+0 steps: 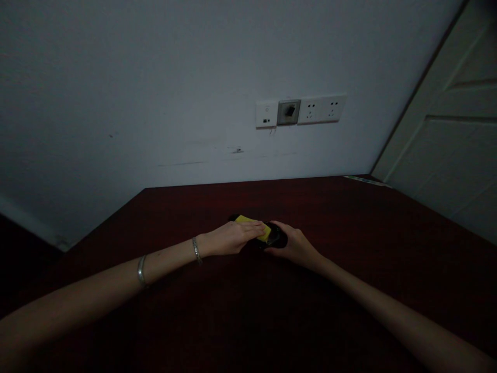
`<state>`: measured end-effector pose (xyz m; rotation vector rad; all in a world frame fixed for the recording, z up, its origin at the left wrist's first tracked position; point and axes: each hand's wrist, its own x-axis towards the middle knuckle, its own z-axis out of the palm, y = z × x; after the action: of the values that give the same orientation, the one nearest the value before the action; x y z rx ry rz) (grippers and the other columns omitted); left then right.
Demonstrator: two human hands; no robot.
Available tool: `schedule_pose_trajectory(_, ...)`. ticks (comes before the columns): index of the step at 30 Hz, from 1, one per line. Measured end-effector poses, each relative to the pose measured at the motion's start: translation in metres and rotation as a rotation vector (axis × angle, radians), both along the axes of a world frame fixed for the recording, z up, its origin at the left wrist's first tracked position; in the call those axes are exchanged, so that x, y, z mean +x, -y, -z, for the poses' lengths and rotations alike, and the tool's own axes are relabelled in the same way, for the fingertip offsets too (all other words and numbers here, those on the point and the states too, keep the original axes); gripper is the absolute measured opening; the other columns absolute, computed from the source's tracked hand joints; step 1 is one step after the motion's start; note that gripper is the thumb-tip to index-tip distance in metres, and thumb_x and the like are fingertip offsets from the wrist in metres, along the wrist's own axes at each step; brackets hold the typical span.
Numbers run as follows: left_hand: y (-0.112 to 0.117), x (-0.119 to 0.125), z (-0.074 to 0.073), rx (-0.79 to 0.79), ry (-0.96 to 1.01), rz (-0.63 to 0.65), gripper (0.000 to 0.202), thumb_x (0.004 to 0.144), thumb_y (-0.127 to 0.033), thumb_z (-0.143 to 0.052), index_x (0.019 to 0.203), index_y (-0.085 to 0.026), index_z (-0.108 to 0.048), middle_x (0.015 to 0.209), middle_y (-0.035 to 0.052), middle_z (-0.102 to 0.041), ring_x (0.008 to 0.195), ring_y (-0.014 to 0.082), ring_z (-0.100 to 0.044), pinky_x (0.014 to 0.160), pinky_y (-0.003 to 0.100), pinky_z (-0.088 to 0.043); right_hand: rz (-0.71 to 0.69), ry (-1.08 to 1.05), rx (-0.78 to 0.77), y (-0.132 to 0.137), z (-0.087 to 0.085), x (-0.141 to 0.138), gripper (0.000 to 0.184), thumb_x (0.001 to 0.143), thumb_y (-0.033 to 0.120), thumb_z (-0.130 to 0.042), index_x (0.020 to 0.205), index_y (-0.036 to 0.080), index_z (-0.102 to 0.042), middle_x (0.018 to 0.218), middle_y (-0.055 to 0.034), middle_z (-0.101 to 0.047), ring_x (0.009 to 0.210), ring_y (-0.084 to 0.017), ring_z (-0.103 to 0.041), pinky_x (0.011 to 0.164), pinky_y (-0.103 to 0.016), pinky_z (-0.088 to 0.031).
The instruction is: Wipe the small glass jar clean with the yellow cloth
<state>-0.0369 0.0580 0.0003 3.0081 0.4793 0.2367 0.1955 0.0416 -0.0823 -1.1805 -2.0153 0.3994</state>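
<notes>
My left hand [232, 238] has its fingers closed over a yellow pad, perhaps a sponge or cloth [256, 225], which rests on a small black object [278, 237]. My right hand [295, 246] grips that black object from the right side. What the black object is stays unclear in the dim light. Both hands meet at the middle of a dark red-brown table [349, 233]. Two silver bracelets [196, 250] sit on my left forearm and wrist.
A white wall stands behind the table with a row of sockets and a switch [301, 110]. A white door [450, 150] is at the right. A thin strip of paper [367, 180] lies at the table's far right corner.
</notes>
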Motion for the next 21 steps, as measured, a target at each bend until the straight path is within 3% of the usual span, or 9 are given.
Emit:
schedule_pose_trajectory(11,0.011,-0.004,-0.01,-0.014,-0.021,0.103,0.059,0.079,0.003,-0.043,0.136,-0.012,-0.036,0.138,0.0165,-0.048,0.127,0.0209,-0.047,0.105,0.038,-0.044,-0.018,0.02,0.03,0.002,0.001,0.0,0.07,0.062,0.041,-0.077,0.125,0.022,-0.051,0.12,-0.0107,-0.063,0.107,-0.028,-0.061,0.091,-0.045,-0.049)
schedule_pose_trajectory(21,0.021,-0.008,-0.015,-0.01,-0.039,0.098,0.051,0.082,0.0,-0.044,0.132,-0.011,-0.041,0.135,0.0161,-0.051,0.124,0.0214,-0.05,0.104,0.037,-0.045,-0.026,0.039,0.034,0.004,0.0,0.0,0.07,0.062,0.041,-0.076,0.124,0.022,-0.052,0.118,-0.0103,-0.064,0.106,-0.028,-0.062,0.09,-0.044,-0.05)
